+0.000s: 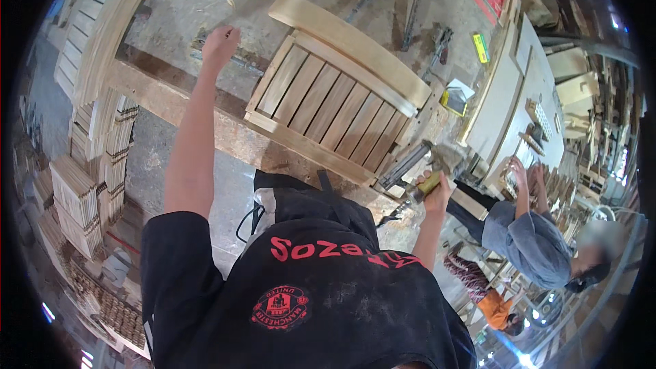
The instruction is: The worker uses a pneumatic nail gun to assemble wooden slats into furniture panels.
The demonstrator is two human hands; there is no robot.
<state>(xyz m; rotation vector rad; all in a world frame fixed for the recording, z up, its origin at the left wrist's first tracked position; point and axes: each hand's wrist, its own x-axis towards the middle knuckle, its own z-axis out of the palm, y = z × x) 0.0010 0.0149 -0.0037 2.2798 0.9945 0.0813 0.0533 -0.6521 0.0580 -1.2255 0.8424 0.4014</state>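
On the workbench in front of me lies a slatted wooden panel [333, 106] in a frame, with a broad curved rail [355, 48] along its far side. My left hand [222, 42] is closed beyond the panel's left end, beside a metal bar clamp [247, 64]. What its fingers hold, if anything, is hidden. At the panel's near right corner my right hand [437, 195] is closed round a tool with a yellowish cylindrical handle [428, 183] and a metal part. Another metal bar clamp [407, 164] lies just beside that hand, along the panel's right end.
Several clamps, one of them a long bar clamp [412, 14], lie on the far benchtop. A yellow packet [481, 48] lies farther right. Stacked slatted panels [102, 34] stand at the left. Two people work at the right, one in a grey top [526, 242].
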